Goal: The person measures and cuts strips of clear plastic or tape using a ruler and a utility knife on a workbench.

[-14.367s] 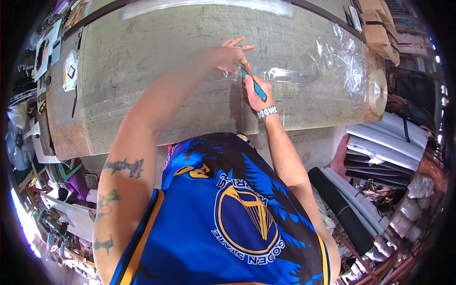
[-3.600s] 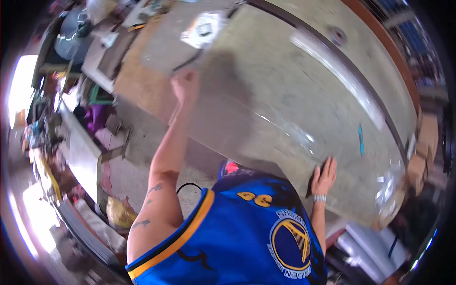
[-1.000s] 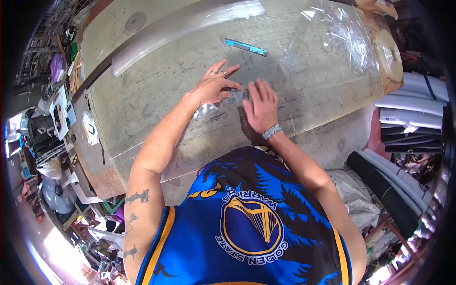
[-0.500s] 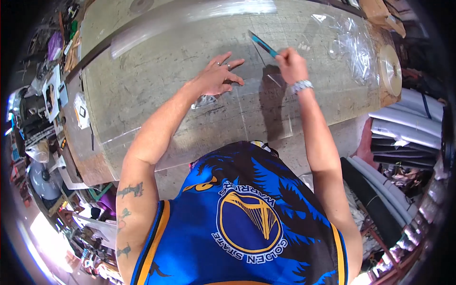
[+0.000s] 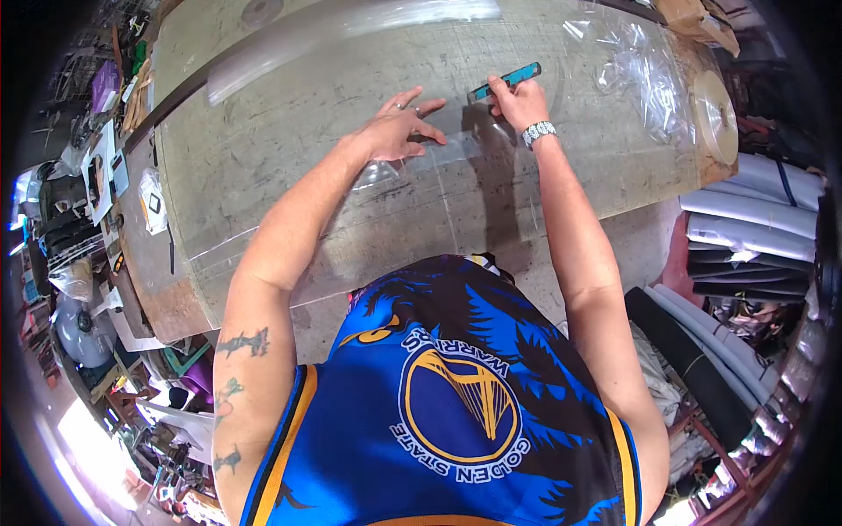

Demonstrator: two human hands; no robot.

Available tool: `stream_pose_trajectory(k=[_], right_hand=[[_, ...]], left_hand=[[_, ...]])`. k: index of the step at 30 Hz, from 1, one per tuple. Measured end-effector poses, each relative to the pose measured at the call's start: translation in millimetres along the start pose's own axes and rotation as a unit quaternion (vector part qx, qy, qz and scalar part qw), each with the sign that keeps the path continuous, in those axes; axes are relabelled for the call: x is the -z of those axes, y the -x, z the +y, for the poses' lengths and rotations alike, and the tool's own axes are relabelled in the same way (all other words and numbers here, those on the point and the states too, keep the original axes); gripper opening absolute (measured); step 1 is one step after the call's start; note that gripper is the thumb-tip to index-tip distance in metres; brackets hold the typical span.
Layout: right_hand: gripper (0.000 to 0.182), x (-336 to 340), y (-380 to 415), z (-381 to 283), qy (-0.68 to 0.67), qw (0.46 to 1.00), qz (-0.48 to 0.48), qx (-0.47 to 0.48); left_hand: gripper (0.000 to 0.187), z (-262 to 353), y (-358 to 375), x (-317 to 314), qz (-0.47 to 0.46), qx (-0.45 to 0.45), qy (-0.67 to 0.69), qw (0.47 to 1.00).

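Observation:
My right hand (image 5: 523, 105) is closed around a teal and black utility knife (image 5: 517, 77), held low over the table with its front end pointing left. My left hand (image 5: 399, 127) lies with fingers spread on a clear plastic sheet (image 5: 412, 188), its fingertips toward the knife. The sheet is see-through, so most of its edges are hard to make out; creases and shine show under my left palm. Both hands rest over the worn grey-green tabletop (image 5: 289, 149).
A long clear plastic strip (image 5: 351, 35) lies across the far side. Crumpled clear plastic (image 5: 645, 83) and a round roll of clear material (image 5: 715, 117) are at the right. Rolled grey and black sheets (image 5: 745, 219) stack beyond the table. Paper and small items (image 5: 152, 202) sit at the left edge.
The knife has turned from pointing up and left to lying nearly level, front end left. My right hand has moved slightly left; my left hand stays spread, shifted a little.

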State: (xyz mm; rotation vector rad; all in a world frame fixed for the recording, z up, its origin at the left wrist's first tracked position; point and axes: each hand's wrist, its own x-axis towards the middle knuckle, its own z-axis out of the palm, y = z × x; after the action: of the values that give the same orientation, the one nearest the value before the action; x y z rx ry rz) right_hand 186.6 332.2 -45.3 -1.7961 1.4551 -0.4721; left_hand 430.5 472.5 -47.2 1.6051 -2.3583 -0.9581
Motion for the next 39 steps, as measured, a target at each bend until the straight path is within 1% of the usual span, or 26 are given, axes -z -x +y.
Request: stream_pose_trajectory(k=[1,2,5,6,8,9,10,13,14,17,18,20,21,23,26,32,39], right_hand=[[0.048,1,7,1,-0.025,0.999,-0.028,-0.006],[0.053,2,16,2,-0.050,0.998,-0.028,-0.017],[0.056,5,38,9,-0.035,0.999,-0.020,0.021],[0.051,5,40,14,-0.032,0.999,-0.037,0.021],[0.056,-3,38,20,0.026,0.999,-0.007,0.035],[0.059,-5,40,13,0.054,0.998,0.009,0.041],[0.060,-2,41,5,0.079,0.997,-0.018,0.019],[0.063,-9,38,-9,0.068,0.998,0.000,0.018],[0.069,-11,32,-1,0.064,0.998,-0.023,-0.012],[0.072,14,64,-21,0.026,0.999,-0.043,-0.005],[0.069,18,84,-23,0.019,0.999,-0.029,0.003],[0.063,14,120,-12,-0.072,0.997,-0.018,-0.013],[0.056,9,142,-19,-0.106,0.994,-0.018,0.012],[0.040,-18,166,-3,-0.137,0.987,-0.017,0.078],[0.036,-45,174,-10,-0.084,0.975,0.012,0.205],[0.032,-69,161,-6,-0.060,0.971,0.023,0.230],[0.031,-74,149,-1,-0.037,0.967,0.020,0.251]], left_hand=[[0.044,1,0,1,-0.003,0.002,-0.003,1.000],[0.044,1,0,1,-0.004,0.005,-0.004,1.000],[0.044,-2,-1,-1,-0.003,0.000,-0.008,1.000],[0.044,0,1,0,-0.008,0.005,-0.010,1.000],[0.045,3,0,4,-0.019,0.008,-0.019,1.000],[0.045,2,-1,4,-0.018,0.007,-0.024,1.000],[0.046,1,-2,3,-0.017,0.006,-0.029,0.999],[0.045,0,-2,0,-0.015,0.004,-0.036,0.999],[0.045,-1,-2,0,-0.013,0.003,-0.037,0.999],[0.046,-4,-3,-2,-0.012,-0.002,-0.033,0.999],[0.046,-4,-2,-3,-0.008,-0.004,-0.028,1.000],[0.046,-5,-1,-3,-0.001,-0.004,-0.018,1.000],[0.046,-7,0,-5,0.005,-0.003,-0.011,1.000],[0.046,-10,-1,-7,0.012,-0.010,0.001,1.000],[0.047,-7,-1,-6,0.013,-0.010,-0.027,0.999],[0.049,-9,-2,-9,0.013,-0.009,-0.023,1.000],[0.049,-5,-2,-8,0.011,0.006,-0.025,1.000]])
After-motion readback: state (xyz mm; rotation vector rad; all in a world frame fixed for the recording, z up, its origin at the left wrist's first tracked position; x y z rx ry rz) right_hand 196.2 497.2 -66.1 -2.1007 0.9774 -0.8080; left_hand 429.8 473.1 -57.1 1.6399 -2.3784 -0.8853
